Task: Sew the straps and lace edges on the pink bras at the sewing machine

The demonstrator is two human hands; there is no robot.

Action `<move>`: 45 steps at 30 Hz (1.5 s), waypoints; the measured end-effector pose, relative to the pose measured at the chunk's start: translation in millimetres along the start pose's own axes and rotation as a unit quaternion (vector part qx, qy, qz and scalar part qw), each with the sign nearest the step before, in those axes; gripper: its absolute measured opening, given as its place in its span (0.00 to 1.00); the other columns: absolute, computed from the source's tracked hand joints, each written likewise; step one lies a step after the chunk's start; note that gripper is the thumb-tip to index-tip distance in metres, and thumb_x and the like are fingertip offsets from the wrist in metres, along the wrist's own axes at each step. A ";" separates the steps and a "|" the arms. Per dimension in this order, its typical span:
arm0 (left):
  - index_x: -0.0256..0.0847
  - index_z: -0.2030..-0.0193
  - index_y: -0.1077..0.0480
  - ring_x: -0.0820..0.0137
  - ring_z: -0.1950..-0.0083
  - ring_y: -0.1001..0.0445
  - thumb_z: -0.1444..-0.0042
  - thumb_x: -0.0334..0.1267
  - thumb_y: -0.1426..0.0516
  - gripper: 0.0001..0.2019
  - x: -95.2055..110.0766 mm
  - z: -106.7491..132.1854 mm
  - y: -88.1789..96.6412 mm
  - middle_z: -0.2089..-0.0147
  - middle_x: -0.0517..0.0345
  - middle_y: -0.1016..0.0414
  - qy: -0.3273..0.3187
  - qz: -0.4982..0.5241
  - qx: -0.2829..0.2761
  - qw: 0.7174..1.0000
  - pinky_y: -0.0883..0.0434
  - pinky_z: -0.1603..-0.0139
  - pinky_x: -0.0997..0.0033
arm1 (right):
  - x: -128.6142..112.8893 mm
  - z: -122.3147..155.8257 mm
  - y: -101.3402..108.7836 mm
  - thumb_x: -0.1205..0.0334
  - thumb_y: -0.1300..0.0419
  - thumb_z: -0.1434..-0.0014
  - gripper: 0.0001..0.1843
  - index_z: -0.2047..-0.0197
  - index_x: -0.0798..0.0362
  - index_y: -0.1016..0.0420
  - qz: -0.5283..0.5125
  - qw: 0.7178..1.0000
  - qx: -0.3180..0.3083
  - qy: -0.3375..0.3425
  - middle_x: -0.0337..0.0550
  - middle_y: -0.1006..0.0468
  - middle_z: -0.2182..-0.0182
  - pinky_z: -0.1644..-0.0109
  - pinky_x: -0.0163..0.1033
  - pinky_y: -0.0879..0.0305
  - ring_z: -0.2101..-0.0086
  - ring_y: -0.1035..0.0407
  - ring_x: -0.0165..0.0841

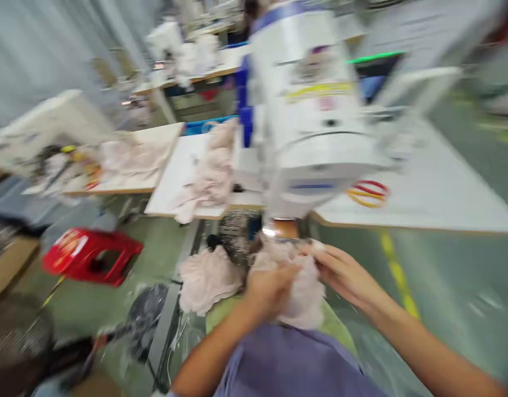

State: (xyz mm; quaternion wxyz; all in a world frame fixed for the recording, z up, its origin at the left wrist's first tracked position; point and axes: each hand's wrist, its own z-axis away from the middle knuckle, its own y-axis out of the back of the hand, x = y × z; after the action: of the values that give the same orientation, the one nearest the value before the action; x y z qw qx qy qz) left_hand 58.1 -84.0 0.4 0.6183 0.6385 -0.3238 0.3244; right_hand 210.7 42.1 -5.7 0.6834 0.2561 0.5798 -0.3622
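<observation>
Under the head of a white sewing machine (320, 110), a pale pink bra (306, 300) with a scalloped edge lies bunched in front of me. My left hand (270, 289) is closed over its near left part. On the other side, my right hand (340, 270) pinches the bra's upper right edge near the lit needle area (281, 227). Motion blur and my fingers hide where exactly the cloth meets the needle. Another pale pink bra piece (210, 280) hangs just left of my left hand, over the machine's lower arm.
More pink garments (212, 176) are heaped on the white table (167, 187) at left. Red and yellow bands (367, 193) lie on the right tabletop (444, 193). A red plastic stool (91, 256) stands on the floor at left. Other sewing machines (51, 127) are beyond.
</observation>
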 end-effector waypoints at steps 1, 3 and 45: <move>0.43 0.45 0.25 0.63 0.60 0.21 0.30 0.46 0.53 0.19 -3.5 -12.7 -0.9 0.60 0.47 0.20 -0.031 0.006 -0.030 0.999 0.23 0.55 0.60 | -0.4 3.2 16.1 0.38 0.35 0.42 0.23 0.59 0.51 0.20 -0.060 0.998 0.030 -0.018 0.50 0.21 0.61 0.59 0.40 0.27 0.63 0.26 0.36; 0.42 0.45 0.25 0.62 0.60 0.19 0.31 0.42 0.54 0.19 -9.4 -33.5 6.7 0.59 0.48 0.18 -0.062 -0.013 -0.006 0.998 0.23 0.56 0.62 | -3.4 -4.8 36.4 0.39 0.30 0.50 0.25 0.60 0.52 0.19 -0.181 0.982 0.043 -0.039 0.44 0.23 0.69 0.65 0.37 0.29 0.69 0.29 0.32; 0.44 0.48 0.21 0.55 0.45 0.22 0.35 0.44 0.45 0.15 15.0 -91.2 44.0 0.49 0.54 0.19 0.088 -0.007 0.018 0.996 0.21 0.54 0.63 | -49.7 -90.4 43.8 0.71 0.41 0.43 0.06 0.70 0.52 0.31 0.214 0.954 0.050 0.205 0.42 0.28 0.65 0.55 0.44 0.32 0.63 0.33 0.37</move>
State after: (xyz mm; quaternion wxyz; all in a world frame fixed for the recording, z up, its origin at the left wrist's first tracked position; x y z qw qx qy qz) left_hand 29.8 5.9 40.4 0.6351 0.6210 -0.2577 0.3804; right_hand 187.3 148.2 22.2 0.5977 0.4767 0.6200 -0.1764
